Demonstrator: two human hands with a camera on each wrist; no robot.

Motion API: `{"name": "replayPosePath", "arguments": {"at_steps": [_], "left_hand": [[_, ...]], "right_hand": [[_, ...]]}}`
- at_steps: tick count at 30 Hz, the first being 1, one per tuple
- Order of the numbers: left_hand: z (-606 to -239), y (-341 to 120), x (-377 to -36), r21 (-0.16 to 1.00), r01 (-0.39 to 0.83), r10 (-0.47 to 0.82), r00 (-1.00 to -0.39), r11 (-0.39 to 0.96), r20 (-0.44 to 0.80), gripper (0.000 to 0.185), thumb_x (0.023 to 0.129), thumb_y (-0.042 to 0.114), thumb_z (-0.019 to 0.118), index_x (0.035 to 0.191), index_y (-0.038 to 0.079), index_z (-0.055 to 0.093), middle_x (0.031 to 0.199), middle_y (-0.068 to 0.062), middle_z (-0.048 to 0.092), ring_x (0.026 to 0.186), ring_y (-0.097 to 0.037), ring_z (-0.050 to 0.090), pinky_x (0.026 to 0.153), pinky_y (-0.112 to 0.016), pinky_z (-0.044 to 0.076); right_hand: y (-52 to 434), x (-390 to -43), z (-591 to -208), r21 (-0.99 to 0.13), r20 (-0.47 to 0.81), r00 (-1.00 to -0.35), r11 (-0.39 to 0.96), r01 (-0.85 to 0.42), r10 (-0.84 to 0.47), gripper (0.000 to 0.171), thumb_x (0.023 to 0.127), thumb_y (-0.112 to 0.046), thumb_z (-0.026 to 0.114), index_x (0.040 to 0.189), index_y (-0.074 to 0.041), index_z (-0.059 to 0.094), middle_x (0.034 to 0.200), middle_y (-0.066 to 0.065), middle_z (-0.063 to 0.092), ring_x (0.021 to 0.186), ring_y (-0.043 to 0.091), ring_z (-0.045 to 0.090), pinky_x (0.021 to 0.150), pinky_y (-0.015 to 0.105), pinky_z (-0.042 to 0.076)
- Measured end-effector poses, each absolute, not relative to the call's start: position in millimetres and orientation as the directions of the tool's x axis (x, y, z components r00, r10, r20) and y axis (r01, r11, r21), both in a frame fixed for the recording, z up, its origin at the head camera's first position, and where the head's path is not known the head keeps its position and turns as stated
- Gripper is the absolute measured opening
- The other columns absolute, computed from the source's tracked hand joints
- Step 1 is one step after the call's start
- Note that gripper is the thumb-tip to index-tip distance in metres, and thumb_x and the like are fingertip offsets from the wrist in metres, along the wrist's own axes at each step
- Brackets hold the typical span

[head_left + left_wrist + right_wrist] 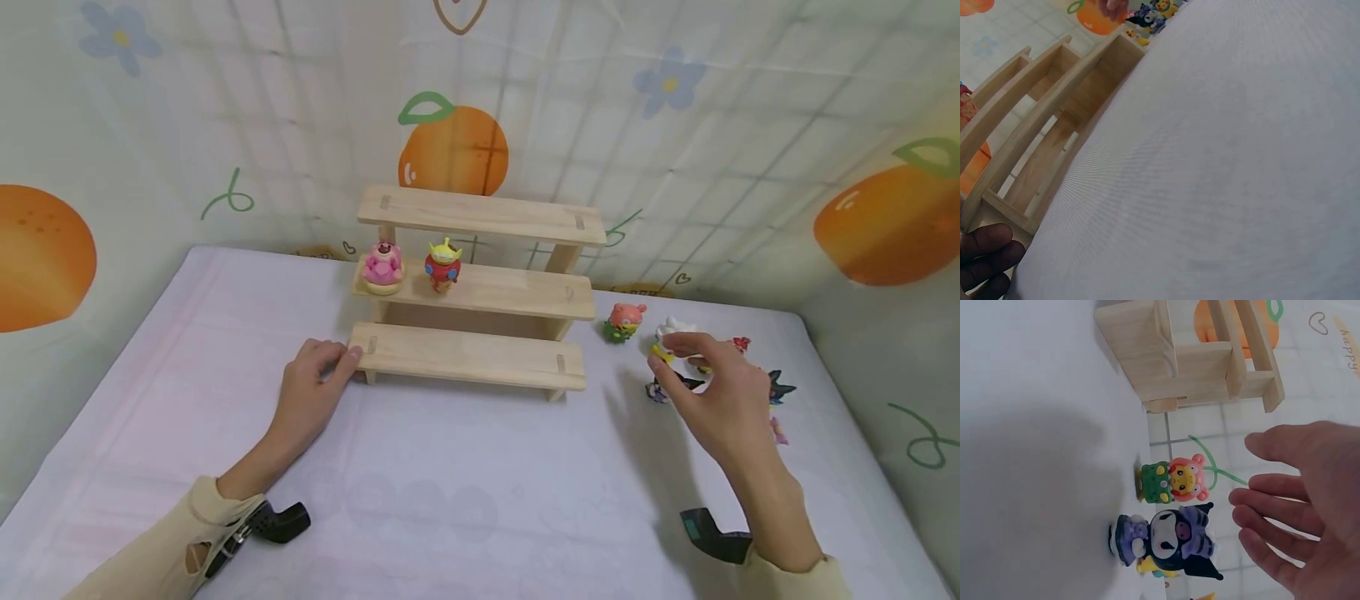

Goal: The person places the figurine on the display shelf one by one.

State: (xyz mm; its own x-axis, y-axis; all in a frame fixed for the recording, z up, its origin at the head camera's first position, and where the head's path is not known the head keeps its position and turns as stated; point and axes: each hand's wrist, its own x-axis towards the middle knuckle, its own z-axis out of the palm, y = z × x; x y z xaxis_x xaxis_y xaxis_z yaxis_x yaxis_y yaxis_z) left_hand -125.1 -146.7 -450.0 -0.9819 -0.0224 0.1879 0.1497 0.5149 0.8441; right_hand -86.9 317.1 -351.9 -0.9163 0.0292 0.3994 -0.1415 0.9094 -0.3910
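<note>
A three-tier wooden display shelf (472, 354) stands at the table's middle. My left hand (311, 392) holds the left end of its lowest tier, thumb on the top edge; in the left wrist view curled fingers (988, 250) show beside the shelf's end. On the middle tier sit a pink bear figurine (383, 267) and a green alien figurine in red (443, 265). My right hand (720, 396) hovers over the figurines at right, thumb and fingers apart, holding nothing. Nearest it in the right wrist view are a black-and-purple figurine (1169, 537) and a pink-hooded figurine in green (1169, 479).
Several more figurines stand at the table's right, partly hidden by my right hand, among them a white one (675, 325) and a dark spiky one (780, 387). A patterned curtain (315, 125) hangs behind the white-covered table (450, 500).
</note>
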Motion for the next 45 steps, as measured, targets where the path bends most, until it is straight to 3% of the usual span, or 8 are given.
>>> {"name": "replayPosePath", "arguments": {"at_steps": [11, 22, 33, 45], "left_hand": [[-449.1, -146.8, -124.9, 0.837, 0.157, -0.020, -0.980, 0.525, 0.197, 0.037, 0.108, 0.036, 0.058, 0.089, 0.010, 0.074, 0.103, -0.011, 0.066, 0.096, -0.021, 0.053, 0.084, -0.040, 0.041], [-447.5, -146.3, -123.4, 0.838, 0.142, -0.018, -0.984, 0.526, 0.178, 0.038, 0.109, 0.037, 0.058, 0.089, 0.010, 0.075, 0.104, -0.012, 0.065, 0.097, -0.021, 0.052, 0.085, -0.040, 0.040], [-448.2, -146.6, -124.1, 0.841, 0.148, -0.018, -0.983, 0.520, 0.183, 0.036, 0.108, 0.036, 0.059, 0.089, 0.009, 0.075, 0.105, -0.012, 0.065, 0.099, -0.021, 0.053, 0.086, -0.041, 0.041], [-450.0, -147.3, -125.4, 0.842, 0.150, -0.018, -0.982, 0.518, 0.186, 0.036, 0.108, 0.036, 0.059, 0.089, 0.009, 0.075, 0.105, -0.012, 0.065, 0.099, -0.022, 0.054, 0.088, -0.042, 0.041]], "right_hand": [[332.2, -86.4, -351.4, -0.303, 0.299, -0.953, 0.941, -0.149, -0.054, 0.037, 0.083, -0.017, 0.090, 0.111, -0.001, 0.073, 0.100, 0.019, 0.078, 0.088, 0.039, 0.073, 0.077, 0.047, 0.045], [336.1, -89.1, -353.4, -0.302, 0.066, -0.998, 0.953, 0.000, 0.021, 0.047, 0.087, -0.019, 0.087, 0.127, -0.001, 0.070, 0.116, 0.025, 0.074, 0.107, 0.044, 0.063, 0.087, 0.068, 0.043], [344.7, -92.7, -359.4, -0.301, -0.017, -1.000, 0.954, 0.018, 0.014, 0.051, 0.090, -0.018, 0.084, 0.133, 0.001, 0.065, 0.130, 0.033, 0.066, 0.116, 0.052, 0.058, 0.094, 0.071, 0.045], [347.6, -94.8, -363.4, -0.309, -0.048, -0.998, 0.950, 0.049, 0.036, 0.052, 0.092, -0.019, 0.082, 0.135, 0.001, 0.063, 0.131, 0.034, 0.064, 0.117, 0.053, 0.055, 0.095, 0.073, 0.042]]}}
